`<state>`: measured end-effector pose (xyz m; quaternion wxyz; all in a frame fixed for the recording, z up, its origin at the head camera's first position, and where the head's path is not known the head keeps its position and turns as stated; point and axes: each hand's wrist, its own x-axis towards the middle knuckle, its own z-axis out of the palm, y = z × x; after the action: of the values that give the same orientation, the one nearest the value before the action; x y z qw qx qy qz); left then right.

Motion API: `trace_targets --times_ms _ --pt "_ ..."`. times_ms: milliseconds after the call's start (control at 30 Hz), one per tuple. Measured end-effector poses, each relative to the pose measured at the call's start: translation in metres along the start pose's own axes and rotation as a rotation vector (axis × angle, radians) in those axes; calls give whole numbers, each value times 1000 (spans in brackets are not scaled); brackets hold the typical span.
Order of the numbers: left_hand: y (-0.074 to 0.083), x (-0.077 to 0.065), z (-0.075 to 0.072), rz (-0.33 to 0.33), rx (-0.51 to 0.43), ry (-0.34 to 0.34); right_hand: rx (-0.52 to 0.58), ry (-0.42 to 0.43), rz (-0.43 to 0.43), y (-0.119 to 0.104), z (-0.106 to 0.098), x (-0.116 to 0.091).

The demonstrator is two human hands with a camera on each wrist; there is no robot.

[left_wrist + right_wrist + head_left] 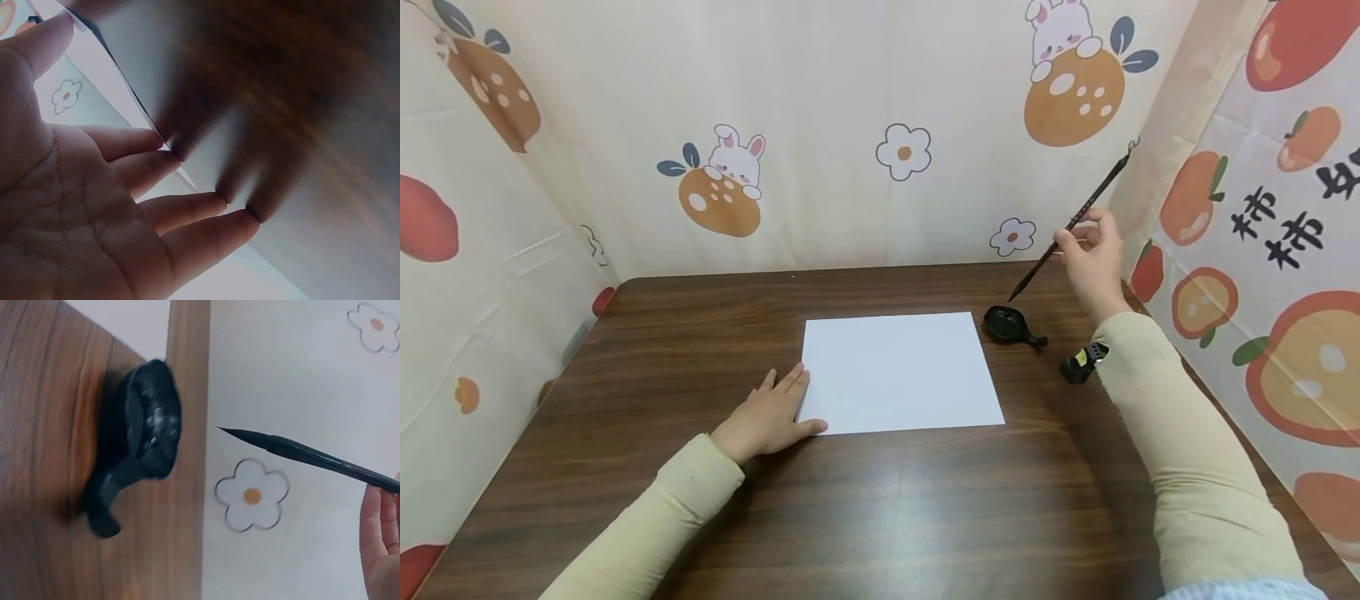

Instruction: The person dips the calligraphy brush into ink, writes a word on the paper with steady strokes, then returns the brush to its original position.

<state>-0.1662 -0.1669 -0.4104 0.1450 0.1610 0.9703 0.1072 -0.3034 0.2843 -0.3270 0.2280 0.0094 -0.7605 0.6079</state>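
A sheet of white paper (901, 375) lies on the brown table. My left hand (771, 417) rests at its left edge with fingers spread, fingertips and thumb on the border; the palm is raised in the left wrist view. My right hand (1092, 254) pinches the shaft of a black calligraphy brush (1078, 214), tilted with its tip down and to the left. In the right wrist view the dark, pointed bristles (247, 436) are apart from a small black ink dish (150, 422). That dish has a short handle and sits just right of the paper.
A small black object with a yellow label (1081, 363) is by the right wrist, over the table's right side. Printed curtains (835, 100) stand at the table's back edge and both sides. The wooden table (887, 508) extends in front of the paper.
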Motion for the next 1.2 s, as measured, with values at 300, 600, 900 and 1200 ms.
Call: trace_targets --times_ms 300,600,900,1200 --pt "2 0 -1 -13 -22 -7 6 -83 -118 -26 24 -9" --pt "2 -1 -1 -9 -22 -9 9 -200 -188 -54 60 -21" --pt "2 -1 -2 -8 -12 -2 -5 -313 -198 -75 100 -36" --pt "0 0 0 -6 -15 -6 -16 -395 -225 -77 139 -46"
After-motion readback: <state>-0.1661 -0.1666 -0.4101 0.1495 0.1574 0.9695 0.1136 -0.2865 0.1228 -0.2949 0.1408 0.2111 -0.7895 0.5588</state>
